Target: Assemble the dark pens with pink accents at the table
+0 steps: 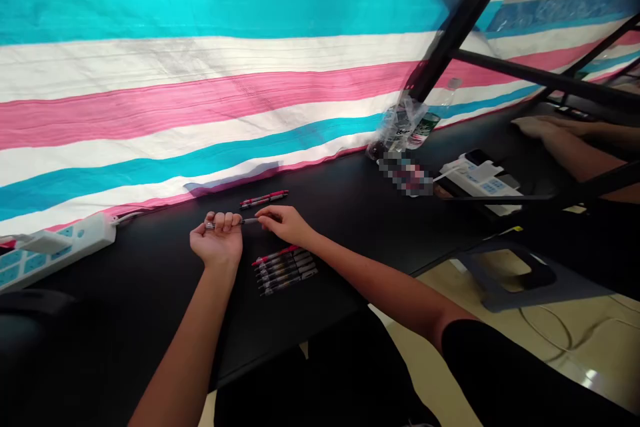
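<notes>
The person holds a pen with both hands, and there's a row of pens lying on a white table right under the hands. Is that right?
Not quite. The table is black, not white, as the head view shows. The rest holds: the left hand and right hand both hold a pen, and a row of pens lies just below them.

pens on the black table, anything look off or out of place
Mostly tidy. The row of pens lies side by side below the hands, while two pens lie apart near the striped tarp. The left hand grips one pen, with the right hand at its end. Nothing looks spilled or broken.
</notes>
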### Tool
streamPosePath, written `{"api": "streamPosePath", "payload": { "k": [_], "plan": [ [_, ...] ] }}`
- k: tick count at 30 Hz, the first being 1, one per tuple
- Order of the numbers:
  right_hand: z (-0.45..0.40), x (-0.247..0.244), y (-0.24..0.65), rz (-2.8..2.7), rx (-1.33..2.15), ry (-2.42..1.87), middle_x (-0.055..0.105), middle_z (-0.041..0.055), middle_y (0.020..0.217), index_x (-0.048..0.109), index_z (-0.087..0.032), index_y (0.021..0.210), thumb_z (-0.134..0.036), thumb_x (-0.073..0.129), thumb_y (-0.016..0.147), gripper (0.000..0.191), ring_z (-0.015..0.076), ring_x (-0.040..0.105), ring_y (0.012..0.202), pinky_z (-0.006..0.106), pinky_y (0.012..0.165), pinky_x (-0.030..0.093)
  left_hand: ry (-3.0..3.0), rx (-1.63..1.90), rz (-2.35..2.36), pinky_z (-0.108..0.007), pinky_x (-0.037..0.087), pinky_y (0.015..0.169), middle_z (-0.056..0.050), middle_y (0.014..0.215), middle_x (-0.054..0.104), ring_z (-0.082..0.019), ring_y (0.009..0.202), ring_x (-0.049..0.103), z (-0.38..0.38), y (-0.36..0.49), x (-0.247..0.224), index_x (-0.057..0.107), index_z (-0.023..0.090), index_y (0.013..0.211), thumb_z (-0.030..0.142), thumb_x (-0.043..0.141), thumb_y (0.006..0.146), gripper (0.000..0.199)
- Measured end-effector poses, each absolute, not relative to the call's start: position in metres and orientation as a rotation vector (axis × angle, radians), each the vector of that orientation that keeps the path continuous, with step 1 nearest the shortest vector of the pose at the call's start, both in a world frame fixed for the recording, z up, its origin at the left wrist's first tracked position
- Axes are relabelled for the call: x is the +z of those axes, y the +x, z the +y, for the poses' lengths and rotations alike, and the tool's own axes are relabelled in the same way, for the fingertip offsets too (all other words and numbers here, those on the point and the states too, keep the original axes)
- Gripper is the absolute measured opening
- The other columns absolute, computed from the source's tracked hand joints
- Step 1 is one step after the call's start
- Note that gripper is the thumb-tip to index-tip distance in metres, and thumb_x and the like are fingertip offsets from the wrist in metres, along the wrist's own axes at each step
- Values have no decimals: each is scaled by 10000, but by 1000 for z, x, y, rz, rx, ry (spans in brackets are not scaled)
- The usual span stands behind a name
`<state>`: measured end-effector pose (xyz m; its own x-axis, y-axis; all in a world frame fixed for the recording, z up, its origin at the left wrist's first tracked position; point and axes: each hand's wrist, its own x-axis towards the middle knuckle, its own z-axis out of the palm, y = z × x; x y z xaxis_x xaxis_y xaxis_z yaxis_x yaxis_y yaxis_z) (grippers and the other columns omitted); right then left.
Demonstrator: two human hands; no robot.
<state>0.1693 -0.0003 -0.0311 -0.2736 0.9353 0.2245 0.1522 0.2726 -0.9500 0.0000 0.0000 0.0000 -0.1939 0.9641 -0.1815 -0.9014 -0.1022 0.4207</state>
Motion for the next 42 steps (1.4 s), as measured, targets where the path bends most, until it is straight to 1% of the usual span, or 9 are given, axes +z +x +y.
{"api": "streamPosePath", "payload": {
  "k": [6,11,17,20,26,29,33,37,42],
  "plan": [
    [4,-31,178,-1804,1099,-1087,630,-8,628,713,-145,773,-325,573,953,290,104,523,573,232,604,385,238,1682,557,-278,353,517,43,504,244,-131,467,275,-1,7,0,550,166,700,319,366,867,292],
    [3,-32,173,-1709,1129,-1011,641,-3,678,719,-150,861,-325,615,916,211,120,535,610,247,621,408,233,1667,572,-275,360,520,34,509,255,-127,467,274,-3,4,6,533,166,688,246,359,870,265],
    [-3,-22,166,-1697,1024,-928,696,42,861,706,-154,930,-307,672,872,168,156,596,758,275,719,469,234,1674,587,-267,363,530,43,543,250,-114,464,289,-3,-3,14,517,169,709,332,332,922,326],
    [-3,-21,167,-1727,960,-924,708,55,904,709,-156,948,-289,660,879,158,162,607,785,280,742,477,209,1668,595,-268,357,526,40,539,251,-118,466,288,-3,-2,16,502,170,702,298,314,920,315],
    [0,-23,171,-1769,1087,-1029,676,15,721,714,-151,862,-392,585,947,286,121,546,619,246,629,414,216,1669,566,-268,343,517,46,522,240,-114,458,256,-3,1,18,513,166,699,280,297,915,326],
    [0,-24,170,-1775,1111,-1027,625,-9,647,699,-154,803,-365,576,951,285,110,497,572,244,599,378,221,1661,570,-271,341,512,47,521,235,-117,456,263,-3,2,18,518,167,703,303,282,929,354],
    [-3,-22,166,-1733,1003,-988,634,2,749,684,-168,886,-294,667,879,128,133,526,664,253,648,415,218,1666,559,-269,351,516,39,527,250,-117,463,281,-3,0,17,497,169,687,296,265,950,373],
    [-5,-18,165,-1797,867,-983,669,47,895,673,-184,921,-264,662,877,93,164,568,784,281,742,459,244,1662,511,-265,363,516,34,537,265,-116,471,285,-3,-1,17,505,170,697,333,284,953,376],
    [-5,-16,169,-1802,1054,-1014,664,9,787,674,-170,908,-389,700,868,225,139,570,698,251,668,434,251,1634,502,-262,353,521,43,523,252,-112,468,260,-4,0,17,514,167,698,237,351,894,265]
  ]
}}
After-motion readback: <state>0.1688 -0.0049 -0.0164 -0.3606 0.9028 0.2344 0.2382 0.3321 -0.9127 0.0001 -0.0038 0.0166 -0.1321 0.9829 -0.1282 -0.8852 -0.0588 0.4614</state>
